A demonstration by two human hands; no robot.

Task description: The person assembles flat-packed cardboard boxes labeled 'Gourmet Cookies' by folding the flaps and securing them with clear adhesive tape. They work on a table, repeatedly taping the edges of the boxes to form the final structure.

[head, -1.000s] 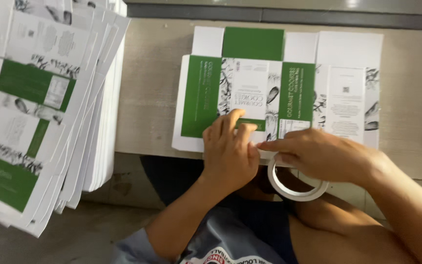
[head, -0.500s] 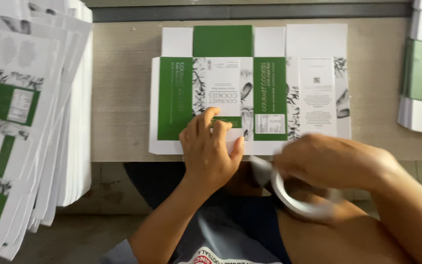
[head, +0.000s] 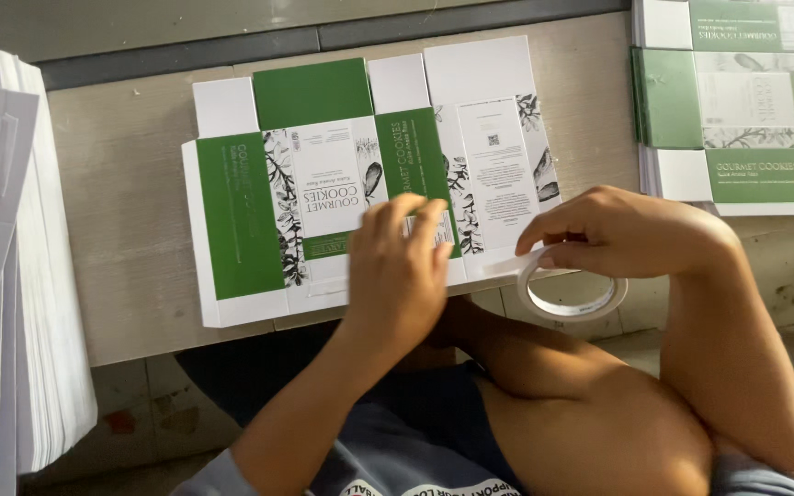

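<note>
The left hand (head: 397, 276) is laid flat, palm down, fingers stretched forward and slightly spread, pressed onto the near edge of the flattened carton (head: 323, 184). Nothing is gripped by it, it's just an open palm held against the cardboard, with the forearm coming up from the lower left.

The right hand (head: 618, 231) is curled over, wrist bent, forearm angled in from the lower right. A roll of white tape (head: 570, 292) is pinched between its thumb and fingers, so that hand is closed on the roll. The roll is held just off the front edge of the table (head: 121, 230), right by the carton's near right corner, and a short strip of tape is seen running from the roll toward the carton edge. Whether the strip is already stuck down can't be told.

The carton is spread open, printed side up, green and white panels with leafy black drawings, near the middle of the wooden table.

Counts: one unfolded carton being worked on, one tape roll, two hands. One tall stack of blanks (head: 11, 276) is piled at the left, and one more stack of printed flats (head: 737, 101) is seen at the top right.
</note>
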